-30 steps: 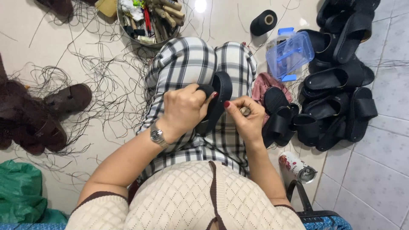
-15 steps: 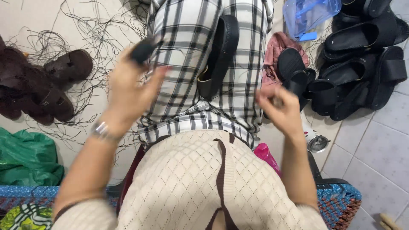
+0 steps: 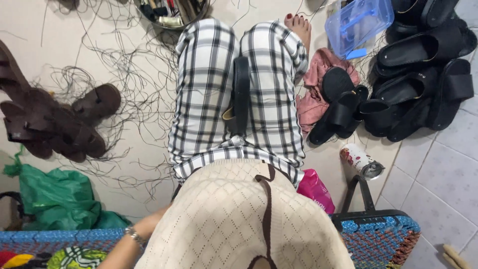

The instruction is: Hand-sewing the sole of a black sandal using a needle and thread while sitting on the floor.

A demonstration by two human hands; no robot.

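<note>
A black sandal (image 3: 241, 94) lies lengthwise on my lap, between my legs in checked black-and-white trousers, and no hand touches it. Of my left hand (image 3: 149, 225) only the heel shows, at the lower left beside my cream knitted top; a metal wristwatch (image 3: 133, 235) sits just behind it. The fingers are hidden behind my body. My right hand is out of sight.
A heap of black sandals (image 3: 418, 84) and a blue plastic box (image 3: 361, 22) lie at the right, brown sandals (image 3: 59, 124) at the left. Loose dark threads cover the floor. A tin can (image 3: 362, 162), pink cloth (image 3: 318, 84), green bag (image 3: 59, 199) and a woven blue seat (image 3: 383, 239) surround me.
Both hands have let go of the sandal and dropped back out of view. The sandal now rests alone on my lap. The camera has tilted further toward my body.
</note>
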